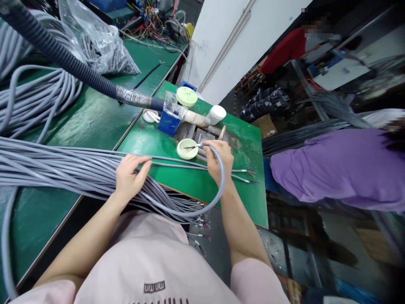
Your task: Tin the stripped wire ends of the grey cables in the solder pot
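Observation:
My right hand (220,160) pinches a grey cable (222,181) close to its stripped end. Thin bare-tipped wires (190,148) fan out from that end over a small round pale-yellow tub (186,154). From the hand the cable loops down and back left towards a thick bundle of grey cables (72,164). My left hand (130,175) is closed over this bundle, thumb and forefinger on a cable at its far side. Two cable ends with white collars and loose wires (249,171) lie on the green board, right of my right hand.
A ribbed hose (79,71) ends in a taped nozzle above a soldering area, beside a blue box (169,122). A yellow-lidded tub (186,96) and a white cup (217,114) stand behind. Coiled cables (34,97) lie left. A person in purple (332,164) is at right.

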A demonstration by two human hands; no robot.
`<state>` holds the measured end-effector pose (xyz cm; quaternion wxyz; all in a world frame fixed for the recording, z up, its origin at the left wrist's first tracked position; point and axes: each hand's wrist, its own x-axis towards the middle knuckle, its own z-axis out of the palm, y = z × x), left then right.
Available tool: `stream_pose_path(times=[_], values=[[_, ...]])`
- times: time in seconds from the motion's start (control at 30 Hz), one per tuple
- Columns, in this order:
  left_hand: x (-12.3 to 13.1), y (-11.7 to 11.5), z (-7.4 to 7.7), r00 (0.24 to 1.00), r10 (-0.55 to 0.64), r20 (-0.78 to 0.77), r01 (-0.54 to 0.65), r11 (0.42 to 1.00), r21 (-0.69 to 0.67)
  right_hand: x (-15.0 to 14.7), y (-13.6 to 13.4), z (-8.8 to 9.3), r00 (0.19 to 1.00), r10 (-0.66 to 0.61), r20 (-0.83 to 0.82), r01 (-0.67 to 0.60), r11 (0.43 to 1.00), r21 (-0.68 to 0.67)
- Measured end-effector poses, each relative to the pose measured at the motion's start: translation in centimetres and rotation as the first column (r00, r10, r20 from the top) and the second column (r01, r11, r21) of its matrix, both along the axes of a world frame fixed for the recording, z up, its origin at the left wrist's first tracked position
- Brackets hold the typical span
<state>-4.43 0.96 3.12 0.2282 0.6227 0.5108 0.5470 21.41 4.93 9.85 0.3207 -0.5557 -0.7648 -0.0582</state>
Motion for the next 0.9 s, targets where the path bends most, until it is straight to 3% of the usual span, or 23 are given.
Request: stream_pose_path(times=[0.17,0.43,0.57,0.77,0.9], values=[[-0.9,0.8,-1.1,0.988,0.072,-0.140,-0.069,0.997,0.026,-0.2,0.8,-0.5,0.994,0.036,0.100,-0.030,0.998,-0.063],[-0.7,0.9,-1.1,0.986,0.057,-0.159,-0.065,0.997,-0.044,-0.3,1.5,-1.4,0.987,0.074,0.140,-0.061,0.994,-0.090],[-1.0,0.8,-0.9,0.987,0.056,-0.150,-0.062,0.998,-0.033,-0.4,1.5,-0.9,0.984,0.068,0.165,-0.056,0.995,-0.077],[-2.0,0.9,-0.6,0.982,0.120,-0.148,-0.110,0.991,0.070,2.2,1.8,1.8,0.977,-0.106,0.183,0.100,0.994,0.039],[-2.3,1.5,-1.0,0.973,0.176,-0.150,-0.168,0.984,0.061,5.3,3.2,2.0,0.964,-0.194,0.183,0.191,0.981,0.032]])
